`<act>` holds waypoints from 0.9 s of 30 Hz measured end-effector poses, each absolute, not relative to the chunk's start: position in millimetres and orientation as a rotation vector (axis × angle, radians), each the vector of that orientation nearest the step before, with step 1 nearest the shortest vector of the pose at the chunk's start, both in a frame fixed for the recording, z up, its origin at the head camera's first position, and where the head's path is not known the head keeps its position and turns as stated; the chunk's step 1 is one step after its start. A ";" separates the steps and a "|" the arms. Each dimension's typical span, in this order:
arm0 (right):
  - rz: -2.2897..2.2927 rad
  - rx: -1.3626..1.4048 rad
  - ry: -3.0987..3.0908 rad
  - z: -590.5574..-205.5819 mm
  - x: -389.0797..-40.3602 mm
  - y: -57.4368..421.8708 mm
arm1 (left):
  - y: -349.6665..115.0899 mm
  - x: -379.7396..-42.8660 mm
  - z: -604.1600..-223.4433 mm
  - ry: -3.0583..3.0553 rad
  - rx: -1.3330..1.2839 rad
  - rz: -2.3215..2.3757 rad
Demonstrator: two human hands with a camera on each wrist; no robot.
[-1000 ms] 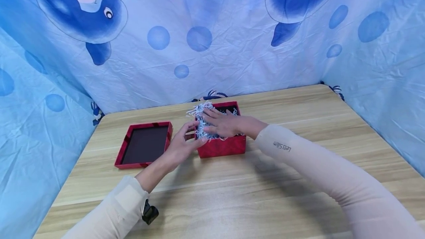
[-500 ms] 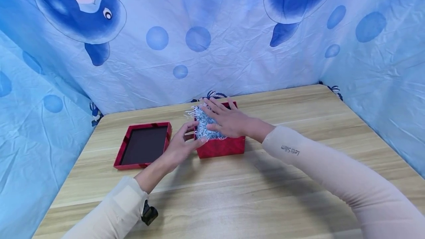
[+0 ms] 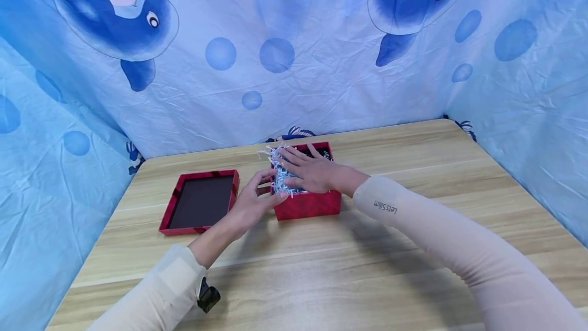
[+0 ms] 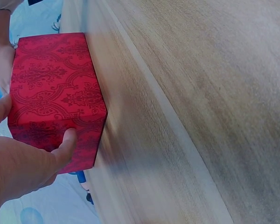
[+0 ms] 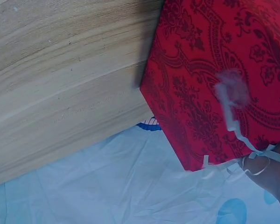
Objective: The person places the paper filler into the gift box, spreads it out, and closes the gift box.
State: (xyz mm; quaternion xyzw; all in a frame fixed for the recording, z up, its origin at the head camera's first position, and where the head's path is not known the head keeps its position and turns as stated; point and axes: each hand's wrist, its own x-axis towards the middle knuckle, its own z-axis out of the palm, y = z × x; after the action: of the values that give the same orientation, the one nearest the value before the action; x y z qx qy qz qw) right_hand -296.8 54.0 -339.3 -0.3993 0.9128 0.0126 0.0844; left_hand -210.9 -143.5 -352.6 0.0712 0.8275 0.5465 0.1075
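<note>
A red box (image 3: pixel 309 205) with a dark damask pattern stands on the table, its top uncovered. Light blue shredded paper (image 3: pixel 278 188) fills its left part, and some strands stick out over the back left rim. My left hand (image 3: pixel 251 203) holds the box at its left side, thumb at the near left corner and fingers bent along the wall. In the left wrist view a fingertip (image 4: pixel 70 139) touches the patterned side. My right hand (image 3: pixel 312 171) lies flat over the shreds with fingers spread. The right wrist view shows pale strands (image 5: pixel 231 116) hanging down the box's outside.
Left of the box lies a red lid (image 3: pixel 166 207), its dark inside facing up. The wooden table (image 3: pixel 321 275) meets a blue dolphin-print curtain (image 3: pixel 321 96) behind and at both sides. A black device (image 3: pixel 209 298) is worn on the left wrist.
My right hand rose off the shredded paper and drew to the left and back over it, then came down onto it again, fingers spread. The left hand, box and lid stay put.
</note>
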 end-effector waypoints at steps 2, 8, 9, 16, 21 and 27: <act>0.040 -1.190 2.704 -340.6 -297.9 53.8 | -143.2 -210.9 -352.5 2.434 0.206 1.612; 0.018 -1.102 2.634 -343.9 -301.2 52.3 | -144.0 -211.5 -353.2 2.436 0.201 1.609; 0.020 -1.090 2.622 -344.0 -301.4 51.9 | -144.1 -211.5 -353.3 2.437 0.199 1.607; -0.038 -1.053 2.550 -344.2 -301.9 48.4 | -143.5 -211.0 -353.7 2.445 0.179 1.605; -0.011 -1.053 2.518 -345.1 -302.4 47.4 | -143.3 -211.5 -355.3 2.449 0.185 1.613; 0.021 -1.070 2.518 -339.6 -302.1 46.4 | -144.9 -211.7 -354.8 2.446 0.193 1.611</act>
State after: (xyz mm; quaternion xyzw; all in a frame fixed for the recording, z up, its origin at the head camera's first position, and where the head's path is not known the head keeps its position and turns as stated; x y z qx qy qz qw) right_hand -302.1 46.4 -339.6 -0.3831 0.9015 0.0077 0.2012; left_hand -211.7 -144.9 -354.8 0.0653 0.8289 0.5459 0.1031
